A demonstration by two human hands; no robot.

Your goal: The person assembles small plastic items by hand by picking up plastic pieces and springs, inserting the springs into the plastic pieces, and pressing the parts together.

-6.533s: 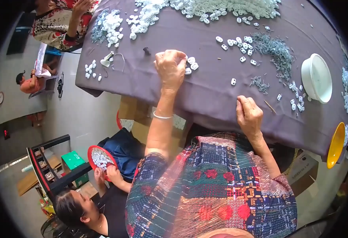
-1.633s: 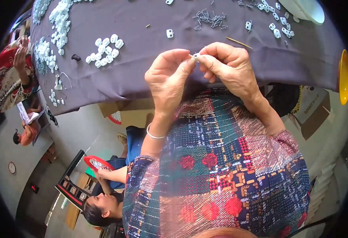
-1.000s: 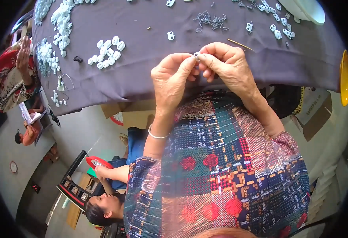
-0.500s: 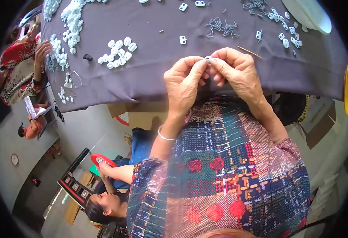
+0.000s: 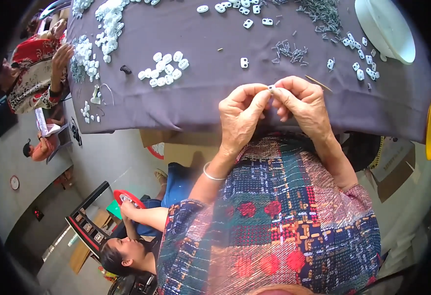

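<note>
Between the thumbs and fingertips of both hands, just above the table's near edge, is a small white plastic cord lock [image 5: 271,88]. My left hand [image 5: 242,115] pinches it from one side and my right hand [image 5: 306,105] from the other; the fingers cover most of it. A single two-holed white cord-lock body [image 5: 244,63] lies beyond the left hand. Past the right hand rests a thin pointed stick [image 5: 318,83]. A small heap of grey metal springs [image 5: 289,53] lies farther off, and a cluster of white cord locks [image 5: 164,70] sits to the left.
A dark cloth covers the table [image 5: 215,93]. Large piles of white pieces [image 5: 110,24] lie far left, more springs [image 5: 323,17] at the back. A pale green bowl [image 5: 390,32] stands at right. One co-worker's hand [image 5: 62,56] reaches in at left; another person sits below with a red tray [image 5: 128,199].
The whole view has shifted, so table and hands appear lower and farther right. Both hands keep their pinch on the small cord lock.
</note>
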